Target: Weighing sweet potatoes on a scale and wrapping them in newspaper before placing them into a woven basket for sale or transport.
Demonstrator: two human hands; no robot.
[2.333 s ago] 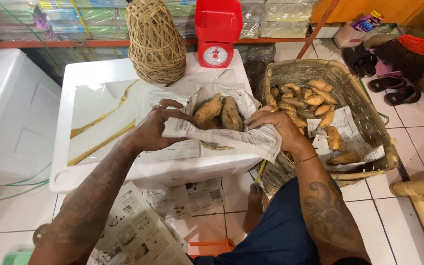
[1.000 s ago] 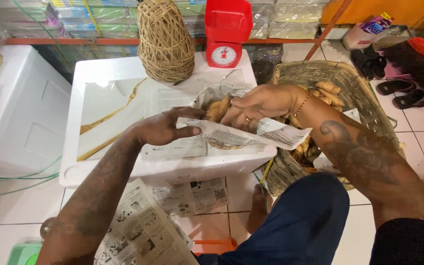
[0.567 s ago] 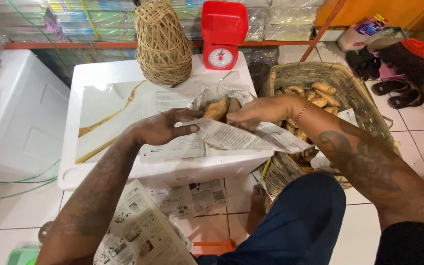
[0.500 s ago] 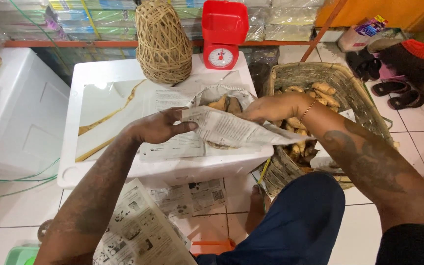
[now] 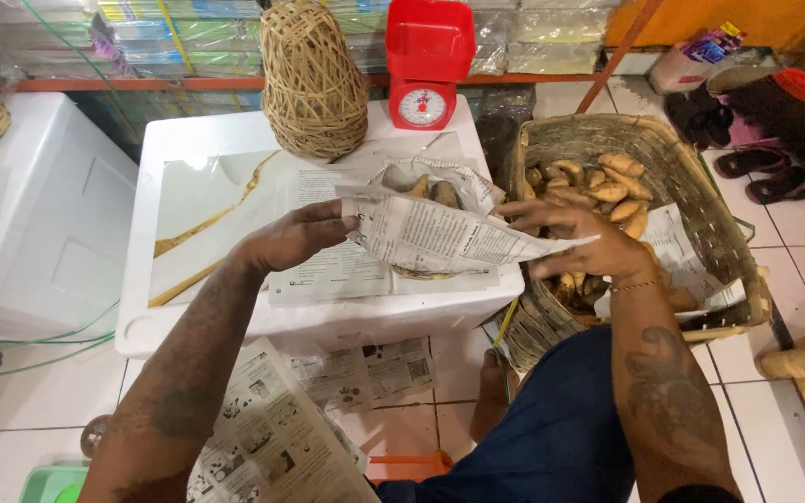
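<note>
Newsprint sheet [image 5: 440, 237] is pinched by the left hand [image 5: 295, 237] and right hand [image 5: 579, 247] (sweet potatoes [image 5: 432, 193] inside), best folded snugly over.

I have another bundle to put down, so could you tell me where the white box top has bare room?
The left half of the white box lid is bare, bordered by the twine ball behind and the flat newspaper sheet on its right. The right half is crowded: both hands fold newspaper around sweet potatoes, with the red scale behind.
</note>
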